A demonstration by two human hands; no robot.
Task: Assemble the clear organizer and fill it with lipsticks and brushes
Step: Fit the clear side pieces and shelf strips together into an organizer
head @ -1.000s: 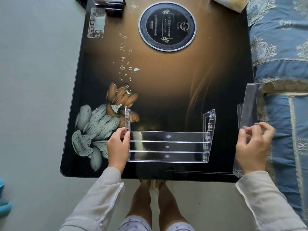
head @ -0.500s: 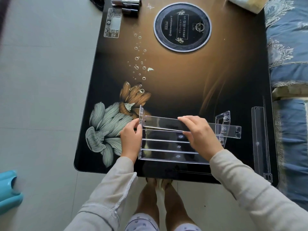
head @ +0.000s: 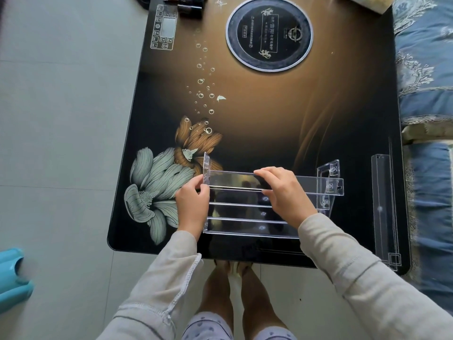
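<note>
Having brought the long clear plastic panel [head: 306, 185] in from the right, the right hand [head: 285, 192] is gripping it across the clear tiered organizer frame [head: 245, 228] on the dark glossy tabletop [head: 282, 114], the left hand [head: 193, 202] pinching the frame's left wall: fitting is evidently beginning.

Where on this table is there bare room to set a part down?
Free: the wide middle of the table, between the round burner and the organizer frame; also the flower print left of the left hand. Crowded: the near edge, with the right hand, clear panel and spare piece.
</note>
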